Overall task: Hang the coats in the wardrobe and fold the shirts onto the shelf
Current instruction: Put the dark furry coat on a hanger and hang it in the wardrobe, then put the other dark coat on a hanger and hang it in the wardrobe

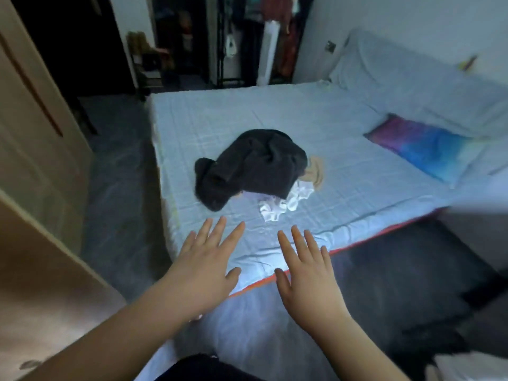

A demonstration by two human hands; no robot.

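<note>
- Both hands are out flat over the near edge of the bed (343,149), fingers straight and spread, holding nothing: the left hand (204,266) and the right hand (309,273) sit side by side with a gap between them.
- The clothes lie in one heap near the middle of the bed, beyond the fingertips. A dark garment (247,166) is on top, with a white frilly piece (283,203) poking out below it and a tan piece (314,173) at its far side.
- I would take the dark garment first, since it covers the rest. Lifting it by the shoulders or collar with both hands should let it fall open, so one can tell coat from shirt.
- The picture is soft, so I can't tell what kind of garment it is.
- A wooden door (35,111) stands close at the left, likely the wardrobe.
- A bright pillow (428,145) lies well to the right, out of the way.
- The bedsheet is smooth enough to fold on.
</note>
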